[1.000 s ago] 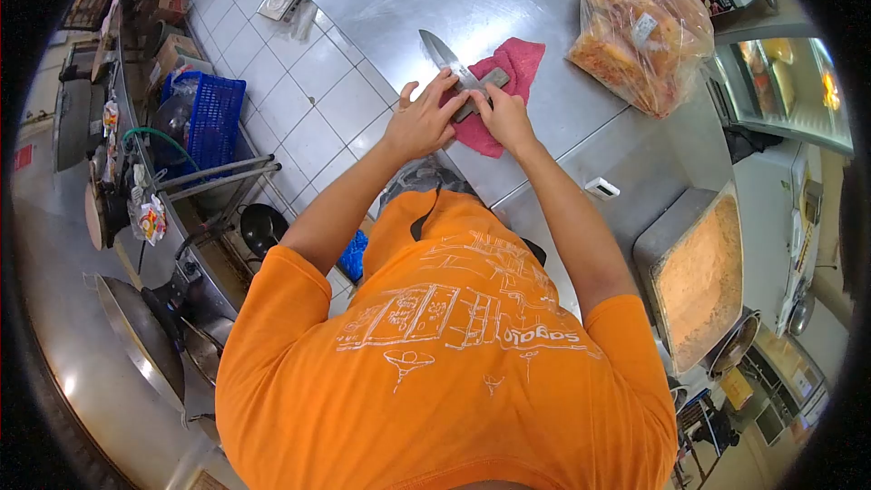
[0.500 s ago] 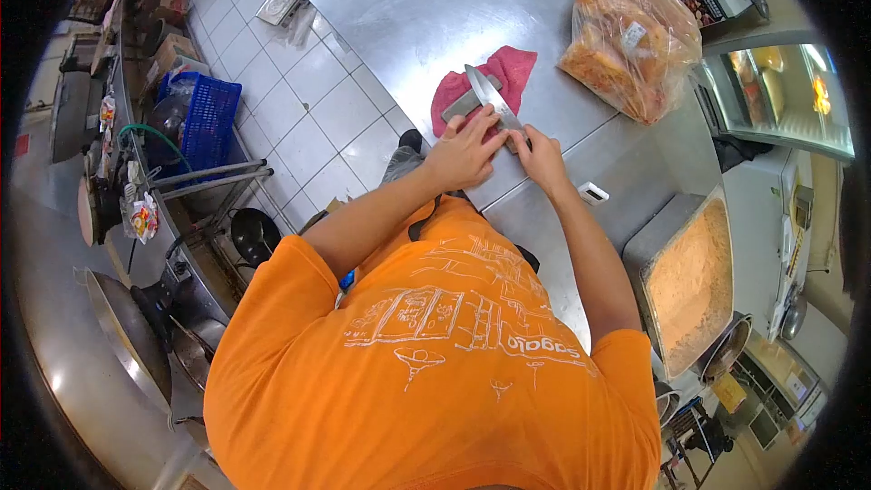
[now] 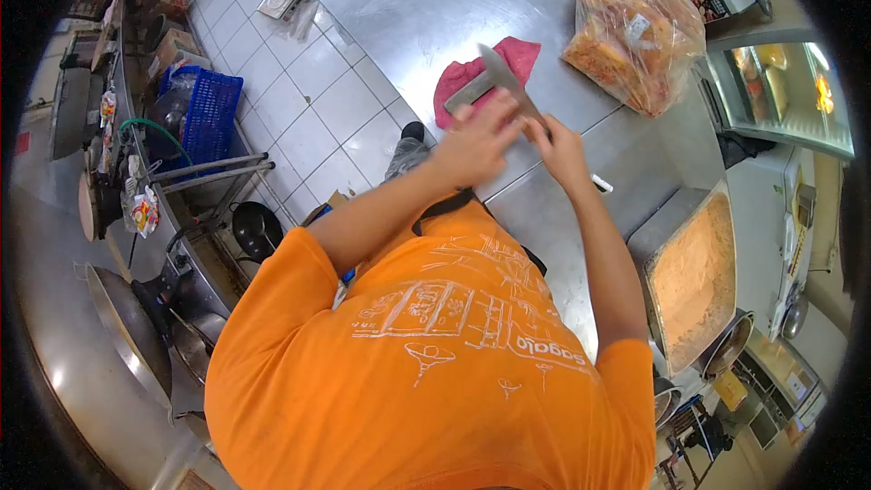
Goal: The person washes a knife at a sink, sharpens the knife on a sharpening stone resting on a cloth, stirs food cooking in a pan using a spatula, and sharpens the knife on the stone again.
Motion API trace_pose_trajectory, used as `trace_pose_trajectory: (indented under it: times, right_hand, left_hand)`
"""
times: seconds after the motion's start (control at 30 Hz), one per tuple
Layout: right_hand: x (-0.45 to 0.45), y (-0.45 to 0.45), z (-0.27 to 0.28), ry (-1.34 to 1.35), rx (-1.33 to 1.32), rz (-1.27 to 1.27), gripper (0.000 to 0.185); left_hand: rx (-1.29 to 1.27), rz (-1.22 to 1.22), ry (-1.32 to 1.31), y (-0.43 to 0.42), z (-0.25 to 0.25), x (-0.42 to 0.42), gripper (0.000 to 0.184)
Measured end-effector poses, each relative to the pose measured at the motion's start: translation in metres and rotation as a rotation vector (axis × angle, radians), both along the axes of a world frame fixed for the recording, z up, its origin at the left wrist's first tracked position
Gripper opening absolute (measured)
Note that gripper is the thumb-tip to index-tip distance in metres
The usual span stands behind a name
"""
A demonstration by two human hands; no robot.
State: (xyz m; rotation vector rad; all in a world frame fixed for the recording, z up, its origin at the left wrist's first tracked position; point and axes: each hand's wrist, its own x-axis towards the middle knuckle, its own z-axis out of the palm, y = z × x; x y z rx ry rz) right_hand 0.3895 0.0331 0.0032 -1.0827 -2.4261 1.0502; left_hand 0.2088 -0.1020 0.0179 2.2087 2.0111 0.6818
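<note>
My right hand [image 3: 558, 156] is closed around the handle of a kitchen knife [image 3: 510, 77], its broad blade lifted and angled up and away from me. My left hand [image 3: 476, 143] is blurred, with its fingers stretched out and apart beside the lower part of the blade; whether they touch it I cannot tell. Under and left of the knife, a grey sharpening stone [image 3: 466, 93] lies on a folded red cloth [image 3: 521, 54] at the edge of the steel table [image 3: 408, 9]. The left hand partly covers the stone's near end.
A clear bag of raw meat [image 3: 635, 36] lies at the back right of the table. To my right is a deep metal pan [image 3: 689, 277] of orange-brown powder. A small white device [image 3: 601, 184] sits by my right forearm. Across the tiled floor stands a blue crate [image 3: 210, 118].
The knife has risen off the stone and tilted. My left hand has come off the blade and moved slightly toward me, while the right still grips the handle.
</note>
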Motion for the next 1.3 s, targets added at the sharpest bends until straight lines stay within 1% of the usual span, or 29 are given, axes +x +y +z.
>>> trace_pose_trajectory:
  times: [0.03,0.07,0.1,0.13,0.2,0.3,0.5,0.57,0.7,0.77,0.97,1.07,1.17,1.2,1.23,1.27,1.3]
  right_hand:
    - [-0.028,-0.003,0.003,0.083,-0.062,0.022,0.036]
    - [-0.057,-0.005,0.006,0.168,-0.124,0.043,0.044]
    - [-0.082,-0.004,-0.008,0.158,-0.12,0.038,0.042]
    - [-0.1,-0.003,-0.023,0.147,-0.113,0.04,0.041]
    - [-0.119,-0.007,-0.035,0.118,-0.078,0.047,0.04]
    - [-0.127,-0.01,-0.041,0.122,-0.036,0.029,0.037]
    - [-0.12,-0.015,-0.038,0.088,-0.005,0.026,0.032]
    - [-0.111,-0.018,-0.029,0.055,-0.026,0.03,0.031]
    - [-0.084,-0.021,-0.034,0.034,-0.045,0.004,0.032]
    - [-0.067,-0.023,-0.043,-0.007,-0.048,-0.008,0.033]
    - [-0.018,-0.026,-0.03,-0.055,-0.033,-0.032,0.034]
    - [0.008,-0.024,-0.007,-0.188,-0.067,-0.037,0.034]
    - [0.066,-0.019,-0.015,-0.157,0.092,-0.041,0.03]
    - [0.081,-0.024,-0.009,-0.138,0.084,-0.06,0.029]
    - [0.092,-0.023,0.01,-0.114,0.086,-0.074,0.029]
    - [0.093,-0.018,0.028,-0.089,0.095,-0.081,0.028]
    - [0.082,-0.012,0.042,-0.057,0.091,-0.063,0.028]
  left_hand:
    - [-0.01,0.042,-0.009,-0.004,-0.001,-0.02,0.074]
    - [-0.115,0.071,0.052,-0.008,0.008,-0.042,0.073]
    - [-0.221,0.105,0.109,-0.012,0.016,-0.063,0.071]
    - [-0.23,0.088,0.142,-0.014,0.011,-0.081,0.071]
    - [-0.244,0.061,0.206,-0.016,0.002,-0.107,0.07]
    - [-0.256,0.013,0.203,-0.016,-0.006,-0.116,0.071]
    - [-0.198,0.043,0.179,-0.02,-0.021,-0.104,0.073]
    - [-0.229,0.016,0.17,-0.02,-0.021,-0.099,0.073]
    - [-0.262,-0.048,0.172,-0.019,-0.014,-0.081,0.07]
    - [-0.236,-0.069,0.164,-0.021,-0.016,-0.068,0.069]
    - [-0.14,-0.139,0.068,-0.016,-0.026,-0.028,0.07]
    - [-0.092,-0.199,0.09,-0.007,-0.027,-0.007,0.07]
    - [0.008,-0.286,0.073,0.003,-0.031,0.023,0.069]
    - [0.041,-0.306,0.085,0.007,-0.026,0.035,0.069]
    - [0.084,-0.32,0.102,0.013,-0.021,0.043,0.069]
    - [0.038,-0.321,0.101,0.017,-0.016,0.047,0.071]
    - [0.051,-0.28,0.106,0.019,-0.009,0.042,0.07]
